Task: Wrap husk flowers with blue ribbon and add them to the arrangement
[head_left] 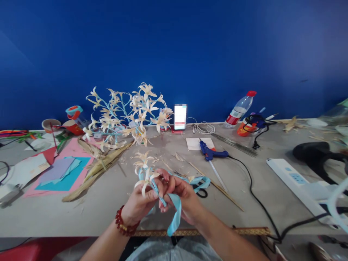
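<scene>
Close above the table's near edge, my left hand (144, 201) is closed round the blue-wrapped stem of a cream husk flower (147, 180), its petals spreading past the fingers. My right hand (182, 192) meets it, fingers pinched on a light blue ribbon (175, 214) at the stem. One length of the ribbon hangs down in front of my right palm. More blue ribbon lies behind the right hand, beside black-handled scissors (201, 193). The fingertips overlap, so the exact pinch point is partly hidden.
Finished husk flowers (141, 112) on blue stems stand at the back. A blue glue gun (210, 150) trails its cord rightward to a white power strip (296, 185). Dry husks (108, 163) and coloured paper (63, 174) lie left. A phone (180, 116) and bottle (240, 108) stand behind.
</scene>
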